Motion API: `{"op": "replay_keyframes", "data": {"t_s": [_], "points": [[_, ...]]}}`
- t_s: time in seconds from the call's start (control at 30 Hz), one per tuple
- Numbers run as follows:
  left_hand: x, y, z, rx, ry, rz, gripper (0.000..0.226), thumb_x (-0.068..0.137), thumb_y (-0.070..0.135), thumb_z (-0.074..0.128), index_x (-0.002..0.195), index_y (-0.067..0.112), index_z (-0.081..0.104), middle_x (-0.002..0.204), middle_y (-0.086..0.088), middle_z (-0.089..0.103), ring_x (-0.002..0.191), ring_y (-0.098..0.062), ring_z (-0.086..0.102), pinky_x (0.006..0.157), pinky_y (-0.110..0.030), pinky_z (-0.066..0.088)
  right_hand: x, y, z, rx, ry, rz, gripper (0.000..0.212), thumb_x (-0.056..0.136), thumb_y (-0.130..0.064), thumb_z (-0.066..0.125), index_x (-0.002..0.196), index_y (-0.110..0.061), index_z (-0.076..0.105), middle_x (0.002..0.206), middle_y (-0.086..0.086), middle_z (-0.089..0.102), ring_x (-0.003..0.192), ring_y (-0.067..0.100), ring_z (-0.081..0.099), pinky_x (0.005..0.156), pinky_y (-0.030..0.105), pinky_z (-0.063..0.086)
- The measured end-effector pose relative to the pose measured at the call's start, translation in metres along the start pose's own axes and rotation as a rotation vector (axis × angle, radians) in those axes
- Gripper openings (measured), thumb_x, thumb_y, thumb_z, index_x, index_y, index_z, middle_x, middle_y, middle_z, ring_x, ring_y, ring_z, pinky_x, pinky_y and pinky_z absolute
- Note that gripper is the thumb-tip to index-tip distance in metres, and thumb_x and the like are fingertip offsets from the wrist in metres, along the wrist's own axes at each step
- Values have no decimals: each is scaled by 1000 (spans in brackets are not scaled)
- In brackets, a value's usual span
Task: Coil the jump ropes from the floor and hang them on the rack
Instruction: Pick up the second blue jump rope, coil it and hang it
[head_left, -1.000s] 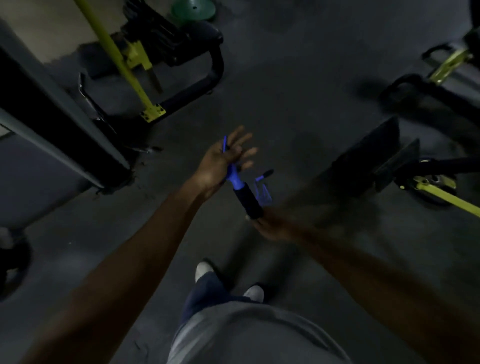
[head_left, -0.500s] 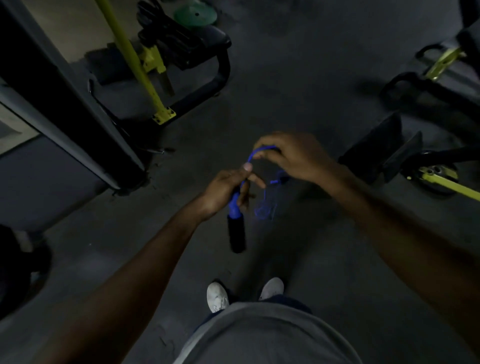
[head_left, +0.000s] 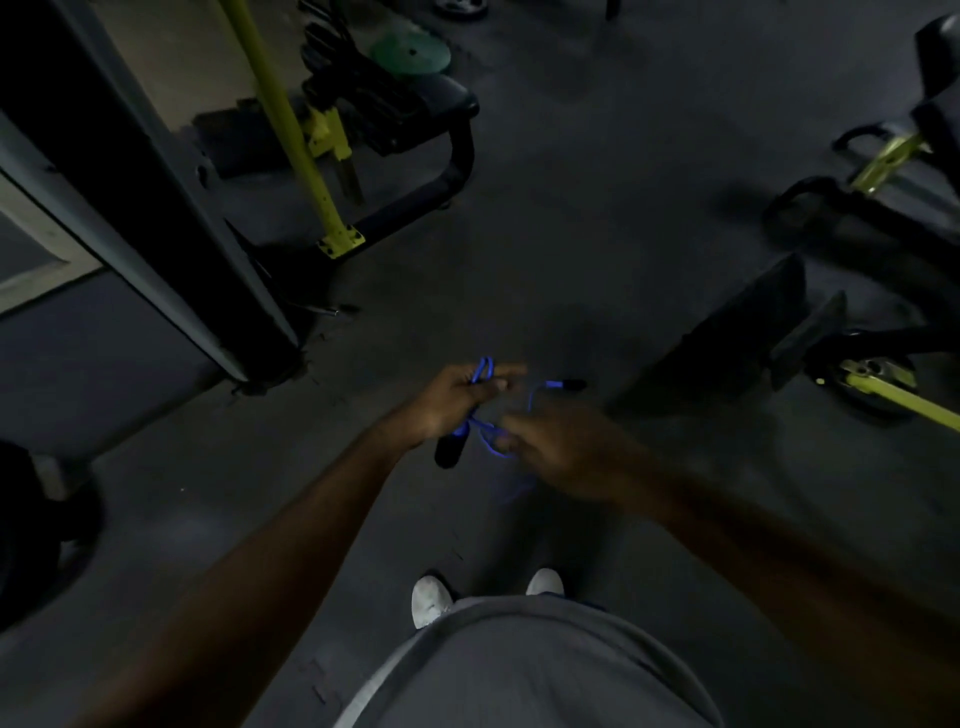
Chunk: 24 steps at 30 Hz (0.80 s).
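Observation:
A blue jump rope (head_left: 484, 370) with black handles is held in front of me over the dark floor. My left hand (head_left: 457, 397) grips several loops of it, and one black handle (head_left: 450, 450) hangs below that fist. My right hand (head_left: 558, 441) is blurred, just right of the left, its fingers pinching a strand of the cord (head_left: 493, 441). The second handle (head_left: 566, 385) sticks out to the right above my right hand. No hanging rack is recognisable in this dim view.
A black machine upright (head_left: 156, 208) with a yellow bar (head_left: 291, 130) stands at the left. A bench frame (head_left: 447, 156) and a green weight plate (head_left: 410, 52) lie behind. Black and yellow equipment (head_left: 857, 374) sits at the right. My white shoes (head_left: 431, 600) are below.
My right hand has dropped from above the left fist to its lower right, drawing cord with it. The left hand keeps its grip on the loops.

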<state>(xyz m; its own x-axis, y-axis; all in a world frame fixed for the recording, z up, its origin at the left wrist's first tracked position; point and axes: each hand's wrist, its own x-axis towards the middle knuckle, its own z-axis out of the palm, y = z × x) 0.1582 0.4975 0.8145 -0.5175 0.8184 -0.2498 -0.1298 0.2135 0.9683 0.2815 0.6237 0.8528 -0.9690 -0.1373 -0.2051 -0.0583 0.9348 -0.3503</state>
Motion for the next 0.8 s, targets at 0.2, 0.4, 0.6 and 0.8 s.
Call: {"op": "replay_keyframes", "data": {"t_s": [0.2,0.4,0.6,0.8], "points": [[3,14,7,-429,74,-76,46,104,25,30,105,-9,61,80,-9,75,76,-16,71,84,-26,56,3,20,-39,-232,-80,76,19,94,-39,48,101,-28,60,110,4,68,103,28,62,75,33,44],[-2,31,1,-528,-171,-151,29,99,7,36,124,2,51,96,-22,73,94,-28,71,85,-30,56,32,72,-19,422,86,443,23,98,-14,42,78,-21,51,71,4,55,60,15,51,60,28,37],[-2,21,8,-280,-146,-130,24,98,2,42,111,6,61,86,-5,75,75,-14,70,71,-21,54,43,68,-51,1031,388,363,24,94,-6,37,76,-19,46,59,2,37,42,2,34,45,21,31],[3,19,19,-345,-8,-131,57,98,53,24,121,16,61,50,-9,60,44,-17,56,67,-37,48,41,72,-44,874,427,62,26,100,-14,35,82,-21,51,55,-14,45,49,-1,37,51,9,31]]}}
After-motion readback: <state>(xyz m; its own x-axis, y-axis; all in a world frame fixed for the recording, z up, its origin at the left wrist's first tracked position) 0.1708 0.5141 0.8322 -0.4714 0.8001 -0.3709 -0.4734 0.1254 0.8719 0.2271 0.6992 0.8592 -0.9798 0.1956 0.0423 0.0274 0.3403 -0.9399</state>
